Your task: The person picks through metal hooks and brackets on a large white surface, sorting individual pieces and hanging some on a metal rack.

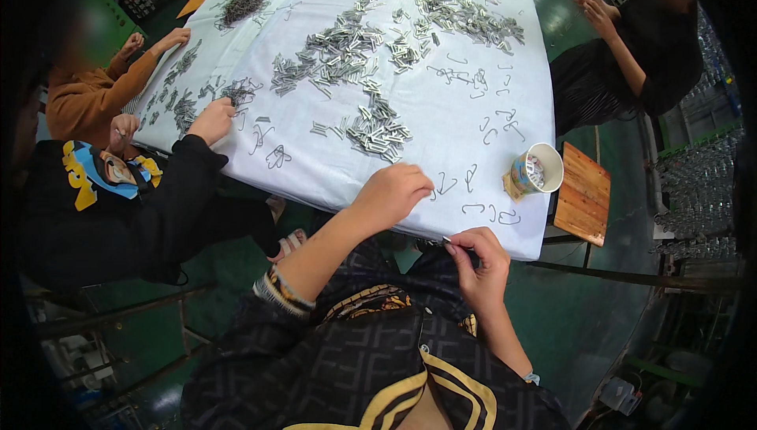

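Note:
My left hand [392,195] is over the near edge of the table, its fingers closed together. The fingertips are beside some bent wire hooks [445,184], and whatever they may hold is hidden. Just off the table's front edge, my right hand [482,263] pinches a small silvery metal piece [448,241] between thumb and forefinger; only its end shows. Ahead of my left hand lies a pile of short silvery metal strips [378,126]. More wire hooks [490,214] are scattered between my right hand and a paper cup [538,170] of small pale pieces.
A white cloth covers the table [260,162], with more metal-strip piles [335,55] and a dark wire heap [246,5] farther off. Two people sit on the left, one hand [213,121] at a small heap. Another person [631,51] is at right, near a wooden stool [583,193].

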Demonstrator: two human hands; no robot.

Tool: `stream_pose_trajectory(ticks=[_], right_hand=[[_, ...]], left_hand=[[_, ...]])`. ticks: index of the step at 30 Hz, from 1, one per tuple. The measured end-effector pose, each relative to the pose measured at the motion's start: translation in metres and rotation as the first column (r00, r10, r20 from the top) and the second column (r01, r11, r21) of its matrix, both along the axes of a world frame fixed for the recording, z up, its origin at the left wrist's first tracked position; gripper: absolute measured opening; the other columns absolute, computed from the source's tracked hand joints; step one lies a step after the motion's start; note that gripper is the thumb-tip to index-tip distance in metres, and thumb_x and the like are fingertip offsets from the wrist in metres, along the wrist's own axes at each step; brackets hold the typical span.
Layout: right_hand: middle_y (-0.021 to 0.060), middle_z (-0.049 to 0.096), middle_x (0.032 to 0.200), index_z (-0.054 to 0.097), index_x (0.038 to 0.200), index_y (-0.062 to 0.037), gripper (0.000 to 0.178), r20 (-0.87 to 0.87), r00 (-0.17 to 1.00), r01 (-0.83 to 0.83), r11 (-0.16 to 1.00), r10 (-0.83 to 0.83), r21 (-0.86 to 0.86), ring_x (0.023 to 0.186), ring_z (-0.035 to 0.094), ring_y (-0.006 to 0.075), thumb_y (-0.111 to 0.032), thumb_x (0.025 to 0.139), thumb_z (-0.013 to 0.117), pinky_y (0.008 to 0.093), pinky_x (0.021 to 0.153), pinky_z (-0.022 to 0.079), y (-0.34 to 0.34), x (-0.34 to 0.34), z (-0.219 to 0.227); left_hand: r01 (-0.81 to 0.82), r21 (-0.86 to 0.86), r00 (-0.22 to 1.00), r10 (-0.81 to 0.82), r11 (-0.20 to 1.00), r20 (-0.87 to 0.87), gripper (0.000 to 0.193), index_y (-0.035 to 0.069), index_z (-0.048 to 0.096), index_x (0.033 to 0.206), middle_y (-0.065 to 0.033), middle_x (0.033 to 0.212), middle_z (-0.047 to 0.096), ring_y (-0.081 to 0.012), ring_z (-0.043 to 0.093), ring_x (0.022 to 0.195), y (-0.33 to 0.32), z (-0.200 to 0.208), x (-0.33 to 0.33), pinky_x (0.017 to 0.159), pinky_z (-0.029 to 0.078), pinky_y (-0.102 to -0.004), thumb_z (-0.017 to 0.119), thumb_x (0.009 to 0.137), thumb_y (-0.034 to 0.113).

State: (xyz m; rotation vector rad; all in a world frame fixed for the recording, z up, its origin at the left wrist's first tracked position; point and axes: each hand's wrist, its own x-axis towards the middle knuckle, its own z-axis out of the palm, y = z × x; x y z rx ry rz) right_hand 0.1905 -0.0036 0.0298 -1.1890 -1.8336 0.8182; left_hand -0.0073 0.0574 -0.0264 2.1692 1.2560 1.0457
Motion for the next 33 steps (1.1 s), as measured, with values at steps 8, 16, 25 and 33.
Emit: stream_pose_trajectory(ticks=[8, 16, 25, 33], right_hand=[[0.0097, 0.062, 0.079, 0.065, 0.084, 0.0004, 0.011, -0.021, 1.0, 0.014, 1.0, -0.013, 0.012, 0.071, 0.061, 0.0205, 0.007, 0.075, 0.068, 0.0279, 0.066, 0.047, -0.009, -0.003, 0.006], [0.0093, 0.062, 0.077, 0.064, 0.083, 0.0035, 0.009, -0.05, 0.999, 0.011, 1.0, -0.011, -0.011, 0.071, 0.059, 0.0167, 0.007, 0.076, 0.067, 0.0252, 0.068, 0.046, -0.01, -0.005, 0.003], [0.0113, 0.062, 0.077, 0.065, 0.084, 0.0031, 0.008, -0.116, 0.989, 0.092, 0.995, -0.095, -0.029, 0.069, 0.061, 0.0189, 0.006, 0.077, 0.067, 0.027, 0.067, 0.047, -0.009, -0.009, -0.002], [0.0106, 0.062, 0.077, 0.065, 0.084, 0.0032, 0.008, -0.108, 0.994, 0.034, 0.999, -0.034, 0.004, 0.069, 0.06, 0.0176, 0.005, 0.077, 0.068, 0.0261, 0.066, 0.046, -0.011, -0.017, 0.007]], left_hand=[[0.413, 0.298, 0.81, -0.197, 0.861, -0.552, 0.006, 0.006, 0.061, 0.068, -0.003, 0.074, 0.056, -0.0206, 0.056, 0.076, 0.062, -0.025, 0.019, 0.068, 0.05, -0.0326, 0.059, 0.068, 0.012], [0.28, 0.234, 0.778, -0.077, 0.931, -0.624, 0.004, 0.005, 0.06, 0.07, -0.0056, 0.071, 0.06, -0.0236, 0.06, 0.075, 0.069, -0.026, -0.001, 0.066, 0.05, -0.0329, 0.061, 0.071, 0.009], [0.288, -0.379, 0.858, -0.061, 0.88, 0.511, 0.01, 0.002, 0.062, 0.086, -0.0014, 0.073, 0.06, -0.0073, 0.054, 0.067, -0.043, 0.075, -0.006, 0.061, 0.043, -0.0231, 0.066, 0.079, 0.007], [0.158, -0.285, 0.898, -0.017, 0.945, 0.44, 0.01, 0.002, 0.059, 0.087, -0.0045, 0.08, 0.058, -0.0129, 0.055, 0.073, -0.066, 0.079, 0.0, 0.064, 0.043, -0.0267, 0.064, 0.08, 0.005]])
